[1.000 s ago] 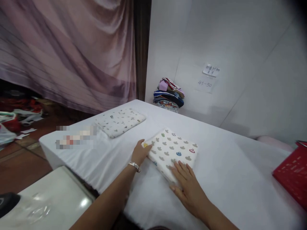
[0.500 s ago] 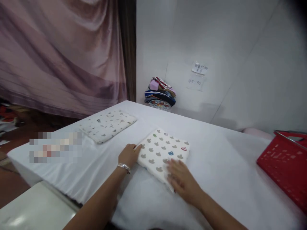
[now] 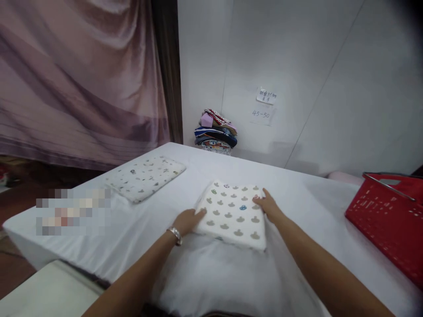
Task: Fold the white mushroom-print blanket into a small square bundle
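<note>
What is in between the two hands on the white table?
In the head view, the folded cloth with little printed shapes lies between them. The left hand touches its left edge and the right hand its right edge.

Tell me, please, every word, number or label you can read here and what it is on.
"45-50": handwritten on the lower paper sheet on the wall.
Upper note: handwriting too blurred to read.
Folded cloth: printed shapes only, no lettering.
</note>
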`<state>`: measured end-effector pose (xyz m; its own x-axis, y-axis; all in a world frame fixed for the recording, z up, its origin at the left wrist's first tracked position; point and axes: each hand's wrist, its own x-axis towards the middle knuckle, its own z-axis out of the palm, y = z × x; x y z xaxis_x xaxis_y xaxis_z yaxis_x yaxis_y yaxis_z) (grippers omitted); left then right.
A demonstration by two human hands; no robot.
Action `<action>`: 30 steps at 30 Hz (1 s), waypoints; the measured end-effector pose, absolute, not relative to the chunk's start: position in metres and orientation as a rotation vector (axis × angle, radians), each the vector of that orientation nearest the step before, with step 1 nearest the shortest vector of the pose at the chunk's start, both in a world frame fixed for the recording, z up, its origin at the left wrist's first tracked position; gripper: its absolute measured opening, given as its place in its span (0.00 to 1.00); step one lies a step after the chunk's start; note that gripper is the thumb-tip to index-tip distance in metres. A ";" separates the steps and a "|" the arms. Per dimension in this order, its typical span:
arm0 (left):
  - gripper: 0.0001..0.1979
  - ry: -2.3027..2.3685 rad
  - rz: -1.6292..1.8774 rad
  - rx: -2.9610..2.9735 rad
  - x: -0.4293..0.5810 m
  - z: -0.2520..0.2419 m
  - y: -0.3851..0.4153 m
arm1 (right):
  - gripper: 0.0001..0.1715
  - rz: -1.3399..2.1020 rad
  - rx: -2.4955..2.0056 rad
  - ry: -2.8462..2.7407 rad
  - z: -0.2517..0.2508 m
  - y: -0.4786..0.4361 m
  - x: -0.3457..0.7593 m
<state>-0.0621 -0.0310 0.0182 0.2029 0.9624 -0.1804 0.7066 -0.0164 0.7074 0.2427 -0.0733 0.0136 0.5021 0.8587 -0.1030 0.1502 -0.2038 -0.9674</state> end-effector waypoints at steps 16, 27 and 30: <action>0.16 1.316 0.736 2.010 -0.029 0.035 0.005 | 0.42 0.714 -1.873 -0.562 0.014 -0.173 0.325; 0.10 1.256 0.471 1.990 0.009 0.013 0.022 | 0.60 0.926 -1.776 -0.469 0.019 -0.154 0.292; 0.11 1.282 0.426 1.985 0.001 0.008 -0.007 | 0.57 0.821 -1.632 -0.518 0.024 -0.125 0.309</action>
